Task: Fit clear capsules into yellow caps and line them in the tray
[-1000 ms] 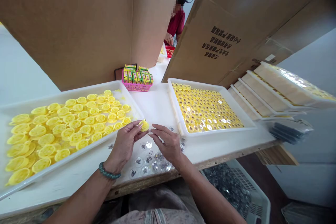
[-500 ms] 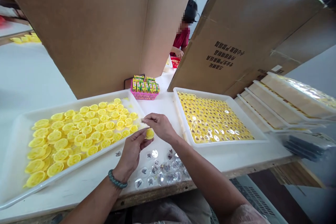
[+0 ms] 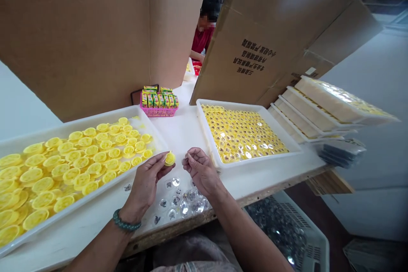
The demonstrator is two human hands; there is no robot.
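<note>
My left hand [image 3: 147, 178], with a green bead bracelet at the wrist, pinches a small round yellow plastic piece [image 3: 170, 158] by its edge. Just to the right, my right hand [image 3: 202, 170] has thumb and fingers closed on a small clear disc [image 3: 185, 161], mostly hidden by the fingertips. A gap separates the two pieces. Below the hands, loose clear discs [image 3: 184, 208] with dark printed figures lie on the white table. To the left, a white tray [image 3: 161, 138] holds many similar yellow pieces [image 3: 81, 162].
A second white tray [image 3: 255, 162], filled with yellow pieces bearing discs, lies at right beside stacked trays [image 3: 306, 114]. A pink basket of small boxes [image 3: 159, 111] stands behind. Cardboard sheets [image 3: 105, 42] wall the back. A crate [image 3: 318, 238] sits below; a co-worker [image 3: 204, 38] is beyond.
My right hand has moved away from the left tray's edge and turned, now holding a clear disc near the yellow piece. My left hand keeps the yellow piece. The view has swung right.
</note>
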